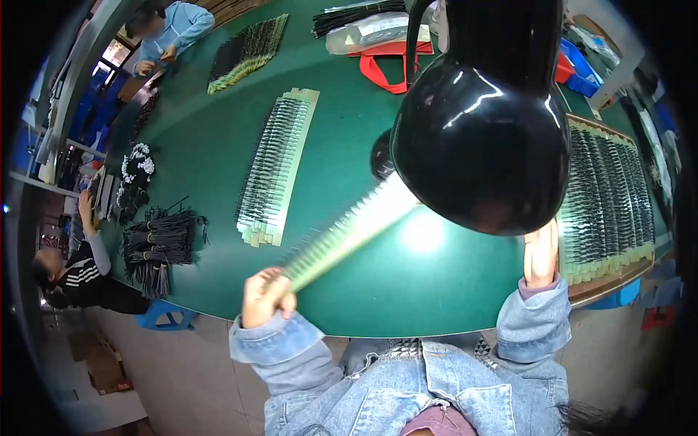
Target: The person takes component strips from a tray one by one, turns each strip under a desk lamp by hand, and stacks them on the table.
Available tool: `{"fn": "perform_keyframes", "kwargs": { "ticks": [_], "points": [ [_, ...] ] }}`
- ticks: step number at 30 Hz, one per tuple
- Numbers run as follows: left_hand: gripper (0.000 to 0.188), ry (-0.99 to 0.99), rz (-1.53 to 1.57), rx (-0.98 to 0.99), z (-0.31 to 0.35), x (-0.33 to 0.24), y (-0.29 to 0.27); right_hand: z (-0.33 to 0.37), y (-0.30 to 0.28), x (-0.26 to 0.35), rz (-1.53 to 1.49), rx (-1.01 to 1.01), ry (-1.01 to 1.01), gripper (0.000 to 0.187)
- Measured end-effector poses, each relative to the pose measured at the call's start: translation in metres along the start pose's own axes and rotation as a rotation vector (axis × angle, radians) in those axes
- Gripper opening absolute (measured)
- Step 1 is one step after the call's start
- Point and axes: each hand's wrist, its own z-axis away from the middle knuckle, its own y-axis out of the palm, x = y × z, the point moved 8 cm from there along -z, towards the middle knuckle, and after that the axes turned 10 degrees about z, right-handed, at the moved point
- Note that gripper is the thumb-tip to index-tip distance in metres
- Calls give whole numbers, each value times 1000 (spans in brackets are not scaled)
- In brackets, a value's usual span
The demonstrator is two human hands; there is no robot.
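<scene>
My left hand (267,296) is closed on the near end of a long pale green strip (331,251) with a row of thin dark pieces along one edge. The strip slants up and to the right over the table. It is blurred, and its far part is brightly lit and runs behind the black lamp shade. My right hand (540,254) is just below the shade, beside a tray of similar strips (607,203). The lamp hides its fingers, so I cannot tell whether they hold anything.
A large black lamp (480,138) blocks much of the right side. On the green table (349,131) lie a stack of strips (276,167), another stack (249,52), tied dark wire bundles (161,243) and a red-handled bag (385,69). Two people (174,33) sit around the left side.
</scene>
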Motion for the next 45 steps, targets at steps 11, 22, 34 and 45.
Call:
{"fn": "perform_keyframes", "kwargs": {
  "ticks": [11, 22, 34, 45],
  "points": [
    [16, 587, -291, -450, -52, -48, -25, 17, 0, 11, 360, 163, 8, 11],
    [13, 597, -1342, -472, -60, -45, -3, 81, -111, 66, 1338, -390, -196, 28],
    [17, 950, -1027, -284, -29, -61, 88, 88, -128, 43, 1323, -552, -113, 35],
    [17, 849, -939, -12, -34, -25, 132, 82, -125, 37, 1374, -530, -160, 19]
  ]
}}
